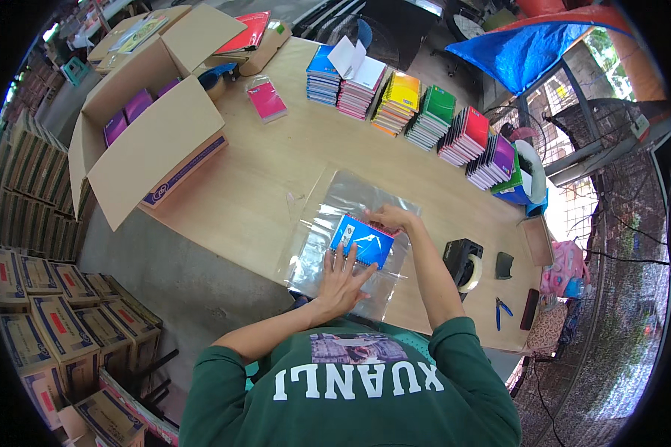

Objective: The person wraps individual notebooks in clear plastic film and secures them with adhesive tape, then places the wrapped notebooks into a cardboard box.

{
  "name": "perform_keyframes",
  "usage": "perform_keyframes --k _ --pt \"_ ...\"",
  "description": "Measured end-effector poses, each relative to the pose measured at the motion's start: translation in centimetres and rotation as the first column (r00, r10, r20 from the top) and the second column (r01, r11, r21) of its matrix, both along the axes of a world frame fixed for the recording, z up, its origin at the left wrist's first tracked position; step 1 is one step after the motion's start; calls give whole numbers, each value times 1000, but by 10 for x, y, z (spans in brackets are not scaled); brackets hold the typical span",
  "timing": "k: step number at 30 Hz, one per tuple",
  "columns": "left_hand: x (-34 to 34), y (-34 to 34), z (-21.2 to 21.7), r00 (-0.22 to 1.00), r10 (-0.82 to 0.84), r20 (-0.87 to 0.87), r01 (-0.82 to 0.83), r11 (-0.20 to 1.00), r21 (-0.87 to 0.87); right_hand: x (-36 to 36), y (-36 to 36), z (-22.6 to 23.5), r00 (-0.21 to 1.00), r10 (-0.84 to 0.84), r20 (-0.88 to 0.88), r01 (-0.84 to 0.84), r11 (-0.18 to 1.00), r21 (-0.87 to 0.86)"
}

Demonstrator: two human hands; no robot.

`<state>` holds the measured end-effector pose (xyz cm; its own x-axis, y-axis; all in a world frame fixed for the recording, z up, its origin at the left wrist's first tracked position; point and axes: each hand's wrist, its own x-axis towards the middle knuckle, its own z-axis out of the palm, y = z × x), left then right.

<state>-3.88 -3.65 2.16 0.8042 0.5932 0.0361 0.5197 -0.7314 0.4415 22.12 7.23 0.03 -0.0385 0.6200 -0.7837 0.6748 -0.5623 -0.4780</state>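
Observation:
A blue-covered spiral notebook (356, 237) lies in front of me on clear plastic bags (318, 223). Red coils show along its far edge and dark coils along the near one, so more than one notebook may be stacked here. My left hand (341, 284) rests with fingers spread flat over the near edge and cover. At the far right corner, my right hand (394, 217) has its fingers curled against the red coils, gripping that edge; the thumb is partly hidden.
Stacks of coloured spiral notebooks (397, 95) line the table's far side. An open carton (145, 138) with purple packs stands left, near a pink packet (266, 100). On the right lie a tape dispenser (462, 261), blue-handled pliers (502, 310) and a phone (529, 309).

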Motion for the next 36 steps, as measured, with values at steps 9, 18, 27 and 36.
perform_keyframes --k 9,18,27,36 --pt "-2 1 -6 999 25 -46 -27 999 -32 -7 -21 -32 899 -386 206 69 590 805" --pt "-5 -1 -7 998 54 -44 -54 999 1 -6 -24 -21 881 -305 361 -277 286 917" --pt "8 2 -10 991 135 0 -135 991 22 27 13 12 948 59 314 -215 843 492" --pt "15 0 -13 984 180 -3 -180 983 26 -34 -54 44 963 4 269 -245 425 871"
